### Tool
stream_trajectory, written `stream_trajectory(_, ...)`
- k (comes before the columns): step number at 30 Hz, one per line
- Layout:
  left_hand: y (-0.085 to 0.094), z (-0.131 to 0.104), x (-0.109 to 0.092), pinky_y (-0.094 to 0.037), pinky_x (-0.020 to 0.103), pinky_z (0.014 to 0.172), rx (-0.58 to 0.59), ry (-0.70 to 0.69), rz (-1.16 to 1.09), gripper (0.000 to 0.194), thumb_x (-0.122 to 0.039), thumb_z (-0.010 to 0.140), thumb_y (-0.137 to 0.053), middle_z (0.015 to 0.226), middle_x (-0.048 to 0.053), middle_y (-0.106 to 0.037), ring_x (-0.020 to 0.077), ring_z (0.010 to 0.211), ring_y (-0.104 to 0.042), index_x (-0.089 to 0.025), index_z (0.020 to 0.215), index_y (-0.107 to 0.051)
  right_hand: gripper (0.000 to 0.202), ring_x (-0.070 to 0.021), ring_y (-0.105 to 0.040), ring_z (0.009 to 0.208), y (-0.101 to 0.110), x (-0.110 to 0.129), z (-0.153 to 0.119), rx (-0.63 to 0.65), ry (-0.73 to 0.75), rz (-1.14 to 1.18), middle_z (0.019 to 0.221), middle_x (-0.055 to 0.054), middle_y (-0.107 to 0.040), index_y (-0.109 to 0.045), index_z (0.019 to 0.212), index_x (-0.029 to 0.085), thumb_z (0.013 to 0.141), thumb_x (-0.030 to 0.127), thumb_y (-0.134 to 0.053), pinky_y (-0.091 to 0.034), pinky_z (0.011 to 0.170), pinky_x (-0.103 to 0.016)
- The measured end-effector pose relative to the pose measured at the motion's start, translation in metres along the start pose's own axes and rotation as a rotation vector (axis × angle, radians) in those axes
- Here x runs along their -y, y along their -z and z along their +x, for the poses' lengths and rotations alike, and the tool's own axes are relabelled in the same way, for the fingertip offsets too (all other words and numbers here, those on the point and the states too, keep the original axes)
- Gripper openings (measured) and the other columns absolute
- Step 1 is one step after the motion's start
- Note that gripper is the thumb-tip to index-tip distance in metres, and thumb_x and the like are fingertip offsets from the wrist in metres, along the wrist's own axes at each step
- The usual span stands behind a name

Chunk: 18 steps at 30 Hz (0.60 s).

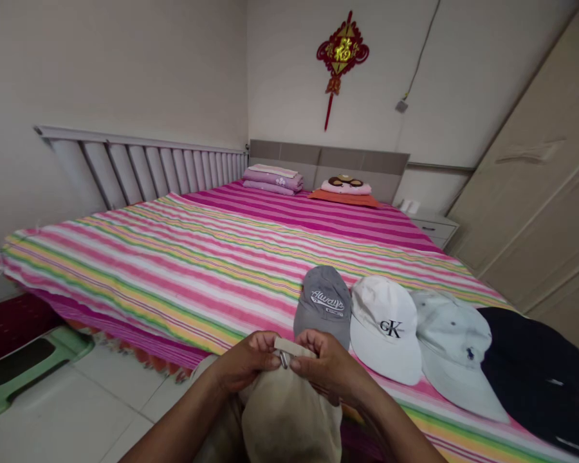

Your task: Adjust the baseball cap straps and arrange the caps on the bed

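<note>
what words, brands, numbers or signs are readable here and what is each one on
"Always" on the grey cap; the line beneath is too small
"GK" on the white cap, though the first letter may be C
Wall hanging: gold characters, too blurred to be sure
Black cap: pale marks, unreadable

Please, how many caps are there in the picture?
5: tan cap held by left hand and right hand; on the bed, from left: grey cap, white cap, pale cap, black cap. Another could be under the black one.
</note>
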<state>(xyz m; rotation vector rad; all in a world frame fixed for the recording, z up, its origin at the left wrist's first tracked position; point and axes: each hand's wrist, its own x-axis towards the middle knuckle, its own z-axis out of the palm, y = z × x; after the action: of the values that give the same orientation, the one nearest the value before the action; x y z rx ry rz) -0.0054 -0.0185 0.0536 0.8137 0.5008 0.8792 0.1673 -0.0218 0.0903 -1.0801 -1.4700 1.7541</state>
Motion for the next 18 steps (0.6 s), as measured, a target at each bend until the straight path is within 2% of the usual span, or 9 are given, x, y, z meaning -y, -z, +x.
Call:
stream_trajectory(4,0.005,-0.002,0.003,-0.04,0.022,0.059,0.003,0.006,0.04,0.021,-0.018,0.055,-0.073,0.064,0.003,-0.062,0.0113,0.059,-0.056,-0.011,0.072,-0.063,0.036,-0.0031,-0.033,0.039,0.003,-0.004,0.003,0.049,-0.035,0.075,0.047,0.008,-0.043,-0.048,0.062,0.015,0.051,0.037,-0.075,-0.023,0.038,-0.017)
stream_trajectory(7,0.011,-0.007,0.0,-0.039,0.022,0.059,-0.001,0.0,0.105,0.024,-0.02,0.056,-0.073,0.067,0.003,-0.062,0.0113,0.06,-0.055,-0.011,0.076,-0.063,0.034,-0.0059,-0.04,0.046,0.002,0.0,0.003,0.074,-0.016,0.195,0.058,0.003,-0.052,-0.054,0.071,0.013,0.054,0.037,-0.073,-0.03,0.045,-0.019)
stream_trajectory(9,0.017,-0.011,-0.002,-0.038,0.021,0.058,0.005,0.003,0.158,0.026,-0.023,0.058,-0.072,0.069,0.003,-0.062,0.0106,0.06,-0.054,-0.012,0.08,-0.063,0.034,-0.0064,-0.041,0.046,0.0,0.005,0.002,0.076,0.011,0.258,0.059,0.002,-0.054,-0.055,0.076,0.014,0.057,0.038,-0.07,-0.03,0.045,-0.019)
stream_trajectory(11,0.026,-0.014,-0.004,-0.037,0.021,0.059,0.003,0.011,0.233,0.027,-0.027,0.061,-0.07,0.072,0.003,-0.061,0.0105,0.062,-0.053,-0.012,0.083,-0.063,0.032,-0.0045,-0.035,0.042,0.0,0.009,0.0,0.064,0.052,0.311,0.053,0.005,-0.049,-0.054,0.074,0.014,0.059,0.038,-0.069,-0.026,0.041,-0.018)
stream_trajectory(14,0.04,-0.021,-0.004,-0.036,0.021,0.062,-0.005,0.068,0.4,0.027,-0.032,0.066,-0.065,0.075,0.004,-0.061,0.011,0.065,-0.051,-0.012,0.083,-0.063,0.028,-0.0021,-0.023,0.037,0.005,0.013,0.001,0.001,0.098,0.369,0.046,0.009,-0.04,-0.052,0.069,0.015,0.062,0.036,-0.069,-0.017,0.036,-0.016)
stream_trajectory(18,0.054,-0.031,0.001,-0.033,0.019,0.056,-0.092,0.089,0.456,0.023,-0.034,0.07,-0.061,0.066,0.0,-0.057,0.0082,0.058,-0.046,-0.012,0.075,-0.06,0.028,-0.0018,-0.022,0.036,0.017,0.013,0.007,-0.137,0.12,0.424,0.044,0.009,-0.039,-0.048,0.068,0.016,0.063,0.035,-0.069,-0.017,0.036,-0.015)
